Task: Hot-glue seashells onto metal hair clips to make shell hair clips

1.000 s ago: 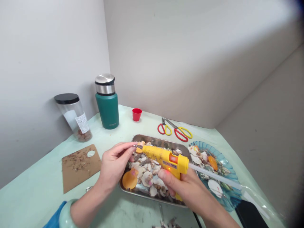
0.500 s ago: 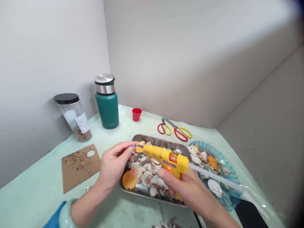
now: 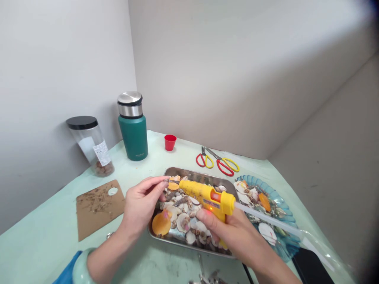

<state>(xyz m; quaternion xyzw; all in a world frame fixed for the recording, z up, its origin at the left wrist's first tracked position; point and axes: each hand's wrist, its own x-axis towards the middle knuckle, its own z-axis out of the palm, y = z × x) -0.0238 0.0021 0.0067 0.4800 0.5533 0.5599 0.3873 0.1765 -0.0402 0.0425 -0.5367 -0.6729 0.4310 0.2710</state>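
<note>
Got the yellow plastic glue gun (image 3: 194, 190) above my rectangular steel tray (image 3: 174, 238) of seashells (image 3: 182, 223), right hand (image 3: 230, 230) wrapped snugly around it. Left hand (image 3: 142, 199) is pinched tight on a tiny silvery piece (image 3: 166, 180) by the nozzle (image 3: 175, 182); can't tell if they touch. Scalloped blue dish (image 3: 284, 202)'s to the right, red cup (image 3: 170, 143) far side.

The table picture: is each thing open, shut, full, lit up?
Glue gun: held, red light lit
Jar: closed, partly filled
Green bottle: closed, upright
Red cup: upright
Scissors: both pairs lying down
Metal tray: shells inside
Blue dish: shells inside
Brown board: messy
</note>
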